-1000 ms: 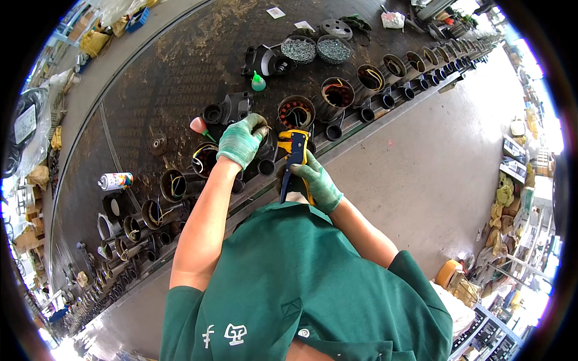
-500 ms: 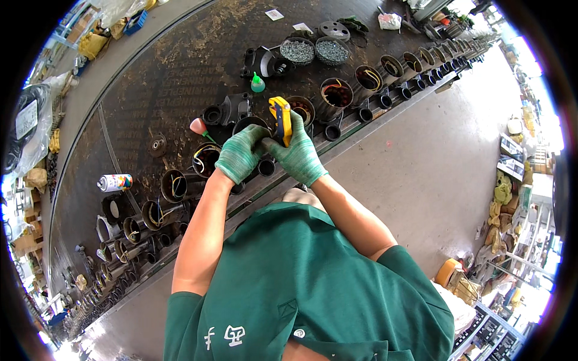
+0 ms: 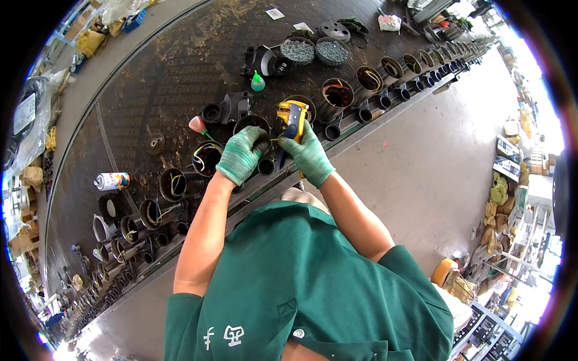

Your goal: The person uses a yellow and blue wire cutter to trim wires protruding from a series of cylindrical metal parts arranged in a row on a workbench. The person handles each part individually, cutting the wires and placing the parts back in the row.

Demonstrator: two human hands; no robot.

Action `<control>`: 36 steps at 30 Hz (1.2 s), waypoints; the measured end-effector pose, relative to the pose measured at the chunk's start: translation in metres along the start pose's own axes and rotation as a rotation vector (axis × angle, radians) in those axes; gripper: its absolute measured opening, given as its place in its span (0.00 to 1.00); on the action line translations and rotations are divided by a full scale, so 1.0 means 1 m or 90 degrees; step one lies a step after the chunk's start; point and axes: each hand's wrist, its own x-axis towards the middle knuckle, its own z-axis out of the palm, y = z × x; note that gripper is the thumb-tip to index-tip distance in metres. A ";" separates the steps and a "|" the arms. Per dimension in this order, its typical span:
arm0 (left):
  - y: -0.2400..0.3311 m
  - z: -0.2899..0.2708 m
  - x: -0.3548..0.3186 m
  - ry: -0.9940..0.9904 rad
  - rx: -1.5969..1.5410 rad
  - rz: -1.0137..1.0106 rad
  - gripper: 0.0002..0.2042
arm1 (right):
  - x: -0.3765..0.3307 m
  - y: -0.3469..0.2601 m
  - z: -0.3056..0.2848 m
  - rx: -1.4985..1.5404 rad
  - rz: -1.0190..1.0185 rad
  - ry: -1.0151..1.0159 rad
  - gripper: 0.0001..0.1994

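My right hand [image 3: 310, 157], in a green knit glove, is closed round a yellow wire stripper [image 3: 294, 114] with dark parts. The stripper stands upright over the row of metal motor housings. My left hand [image 3: 241, 157], gloved alike, is closed with its fingertips at the opening of one housing [image 3: 248, 121]. A short thin wire [image 3: 274, 139] shows between the left fingertips and the tool; its left end is hidden by the fingers. Left of that hand lies a housing with yellow and white wires [image 3: 201, 157]. Right of the stripper stands a housing with reddish windings [image 3: 336, 95].
Housings line the bench edge both ways. On the dark bench [image 3: 174, 78] lie a pink squeeze bottle [image 3: 197, 124], a green-capped bottle [image 3: 257, 82], black castings [image 3: 229, 108], two bowls of small metal parts [image 3: 297, 52] and a spray can [image 3: 112, 181].
The wire stripper has turned so its broad side shows. My right hand has moved slightly right and down, opening a gap between the hands where the wire shows.
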 end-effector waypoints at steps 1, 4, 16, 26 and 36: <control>-0.001 0.003 -0.001 0.027 0.010 0.006 0.10 | -0.004 -0.001 -0.007 0.048 0.047 -0.008 0.31; -0.001 0.007 -0.002 0.063 0.003 -0.008 0.09 | -0.024 -0.003 -0.026 0.151 0.157 -0.048 0.31; 0.006 0.005 -0.002 0.063 -0.010 -0.015 0.08 | -0.044 0.003 -0.029 0.208 0.187 -0.166 0.31; 0.007 -0.004 -0.004 0.009 -0.061 -0.027 0.08 | -0.042 -0.012 -0.031 0.196 0.238 -0.175 0.19; 0.011 -0.008 -0.002 0.004 -0.036 0.018 0.08 | -0.061 -0.008 -0.034 0.340 0.243 -0.197 0.27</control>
